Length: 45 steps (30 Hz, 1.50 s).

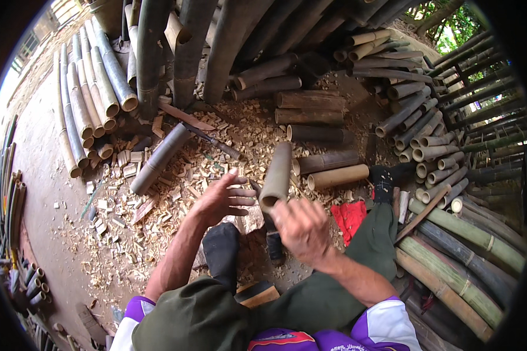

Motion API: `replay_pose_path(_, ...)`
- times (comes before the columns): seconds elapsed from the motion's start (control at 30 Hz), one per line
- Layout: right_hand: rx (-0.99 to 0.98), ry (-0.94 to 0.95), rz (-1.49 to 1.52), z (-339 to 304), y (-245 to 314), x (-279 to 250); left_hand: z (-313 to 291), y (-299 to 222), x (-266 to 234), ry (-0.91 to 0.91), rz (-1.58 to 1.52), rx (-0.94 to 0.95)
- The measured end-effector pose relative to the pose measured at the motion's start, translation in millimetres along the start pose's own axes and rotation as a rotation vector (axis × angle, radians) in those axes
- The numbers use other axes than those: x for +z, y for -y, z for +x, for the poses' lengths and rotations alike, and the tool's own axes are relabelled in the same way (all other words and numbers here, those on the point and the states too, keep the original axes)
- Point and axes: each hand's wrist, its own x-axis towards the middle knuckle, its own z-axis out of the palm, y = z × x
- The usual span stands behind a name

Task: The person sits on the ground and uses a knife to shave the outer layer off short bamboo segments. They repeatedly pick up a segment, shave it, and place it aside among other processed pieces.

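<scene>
My right hand [303, 228] is closed at the near, hollow end of a short grey-brown bamboo tube [277, 172], which tilts up and away from me. To its left, my left hand [222, 196] is open, fingers spread toward the tube and apart from it. A pale wooden block [249, 219] shows partly between my hands, with a dark narrow tool beside it that is too hidden to name. Beyond my left hand, a dark bamboo section [161, 158] lies on the chips, next to a knife [221, 146] with a dark handle.
Wood chips [123, 234] cover the floor around my dark-socked foot [221, 251]. Cut bamboo sections [328, 136] lie ahead, near a red cloth [349, 221]. Long bamboo poles [462, 281] lie at right. More poles [102, 76] are stacked at far left, and thick upright stalks [196, 47] stand ahead.
</scene>
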Motion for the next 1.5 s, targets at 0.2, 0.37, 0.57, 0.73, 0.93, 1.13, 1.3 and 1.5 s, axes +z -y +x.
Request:
replay_pose_path(0.2, -0.233, 0.012, 0.592, -54, 47, -6, -4, 23, 26, -0.012, -0.062, 0.105)
replay_pose_path(0.37, 0.684, -0.007, 0.594, -96, 43, 57, -10, 18, 8, -0.11, -0.16, 0.18)
replay_pose_path(0.57, 0.743, 0.281, 0.308, -112, 43, 134, -3, 34, -6, -0.168, -0.246, 0.41)
replay_pose_path(0.73, 0.901, 0.114, 0.68, -136, 37, 150, 1, 54, -7, -0.271, -0.259, 0.499)
replay_pose_path(0.93, 1.167, 0.054, 1.413, -117, 60, 98, -15, 68, -16, -0.322, -0.282, 0.729)
replay_pose_path(1.13, 0.744, 0.125, 0.676, -138, 56, 111, -26, 68, -27, -0.604, -0.334, 0.553)
replay_pose_path(1.3, 0.815, 0.26, 0.571, -125, 66, 95, -30, 78, -49, -0.571, -0.485, 0.636)
replay_pose_path(1.5, 0.741, 0.121, 0.605, -102, 70, 74, -37, 74, -37, -0.764, -0.301, 0.64)
